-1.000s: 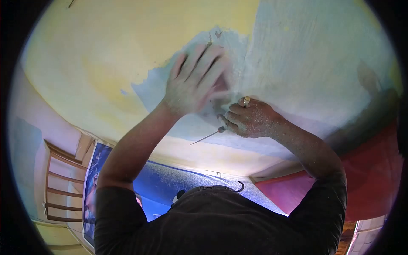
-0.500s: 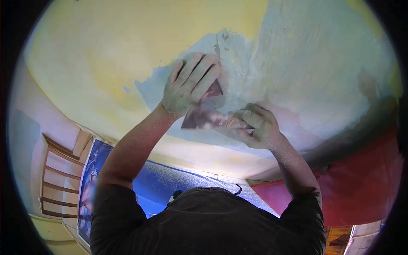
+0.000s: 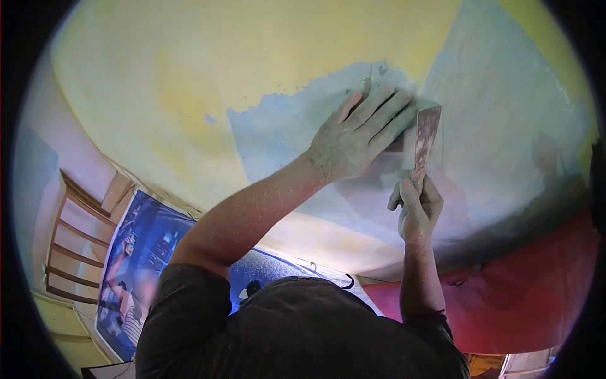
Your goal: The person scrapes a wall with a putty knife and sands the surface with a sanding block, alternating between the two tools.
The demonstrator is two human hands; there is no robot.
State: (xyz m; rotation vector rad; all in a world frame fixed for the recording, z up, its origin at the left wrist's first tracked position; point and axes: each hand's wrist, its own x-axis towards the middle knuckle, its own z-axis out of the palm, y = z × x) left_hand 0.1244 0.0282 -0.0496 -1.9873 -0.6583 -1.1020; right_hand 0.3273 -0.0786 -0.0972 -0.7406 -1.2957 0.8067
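Note:
My left hand point(image 3: 353, 136) lies with its fingers stretched over a dark flat piece point(image 3: 396, 144), pressed to the painted surface point(image 3: 265, 136). Most of that piece and my thumb are hidden beneath the hand. My right hand point(image 3: 419, 205) is closed on the handle of a scraper point(image 3: 428, 129), whose wide, whitish-smeared blade points up, just right of my left fingertips. Around the hands the surface shows a blue-grey patch with a ragged edge against yellow paint. Pale dust covers both hands and forearms.
A wooden rack with slats point(image 3: 79, 252) is at the left, beside a blue printed poster point(image 3: 142, 252). Red material point(image 3: 524, 297) hangs at the lower right. A small dark hook point(image 3: 349, 282) shows above my shirt.
My left hand has moved right across the surface with the dark piece. The scraper has turned from pointing left to pointing up, and my right hand has shifted slightly right. The view has shifted too.

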